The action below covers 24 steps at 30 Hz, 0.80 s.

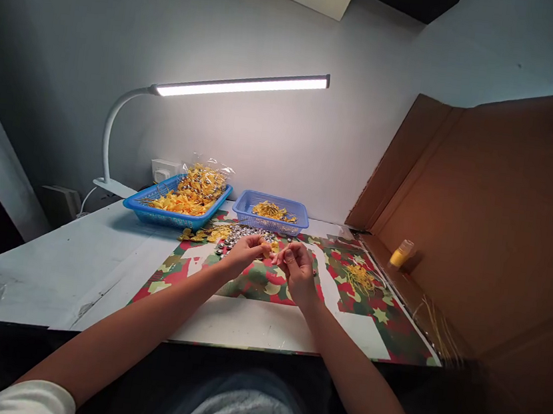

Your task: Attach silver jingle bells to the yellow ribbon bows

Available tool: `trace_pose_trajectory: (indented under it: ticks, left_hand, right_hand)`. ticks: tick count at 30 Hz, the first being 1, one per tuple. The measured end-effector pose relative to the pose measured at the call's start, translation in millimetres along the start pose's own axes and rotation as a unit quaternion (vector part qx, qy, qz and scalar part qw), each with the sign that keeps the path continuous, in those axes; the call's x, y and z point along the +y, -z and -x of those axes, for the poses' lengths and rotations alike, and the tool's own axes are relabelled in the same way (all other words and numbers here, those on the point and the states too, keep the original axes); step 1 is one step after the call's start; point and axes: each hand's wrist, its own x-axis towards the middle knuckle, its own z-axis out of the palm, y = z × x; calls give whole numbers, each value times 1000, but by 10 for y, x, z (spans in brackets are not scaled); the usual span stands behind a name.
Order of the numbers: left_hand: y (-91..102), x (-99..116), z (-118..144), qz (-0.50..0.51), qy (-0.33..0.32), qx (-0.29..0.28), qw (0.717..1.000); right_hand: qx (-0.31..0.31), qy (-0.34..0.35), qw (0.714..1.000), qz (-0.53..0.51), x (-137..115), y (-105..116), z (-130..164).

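Between your two hands sits a small yellow piece (271, 248), pinched over the middle of the red-and-green patterned sheet (384, 317), just in front of the heap of small silvery beads (245, 235). It is too small to make out its exact form, but it looks like the same thin yellow stuff that fills the baskets. Judging by that, it is very light and soft, easily creased, so hold it by its edges with your fingertips and do not squeeze hard.

Your left hand (245, 251) has its fingers curled in, thumb and forefinger closed on the piece from the left. Your right hand (296, 268) meets it from the other side, fingertips drawn together on or against the same piece; whether it grips the piece itself or something finer, I cannot tell.

Beyond the beads, a few loose yellow bits (200, 233) lie on the sheet. Behind them stand two blue baskets: the larger basket (155, 211) to the left, heaped with yellow pieces and a clear bag, and the smaller basket (300, 218) just beside it, with a thin layer of yellow. To your right, a scatter of yellow strands (359, 275) rests on the sheet, and a small yellow bottle (400, 253) stands against the cardboard wall (496, 220). The desk lamp (244, 85) shines over it all.
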Motion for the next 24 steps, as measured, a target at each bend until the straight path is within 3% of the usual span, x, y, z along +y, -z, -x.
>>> trace_pose_trajectory:
  ticks: [3, 9, 13, 19, 24]
  left_hand:
    - [8, -7, -2, 28, 4, 1, 1000]
    - [-16, 20, 34, -10, -46, 13, 999]
    - [-10, 19, 32, -54, -70, 29, 996]
    - [5, 20, 61, -187, -158, 33, 969]
    - [-1, 44, 83, -235, -178, 32, 955]
  right_hand:
    - [30, -35, 998, -30, 20, 5, -21]
    - [127, -93, 986, -47, 96, 11, -57]
    - [121, -118, 986, -3, 139, 20, -50]
    - [121, -85, 980, 135, 195, 52, -45]
    - [126, -70, 979, 146, 196, 71, -76]
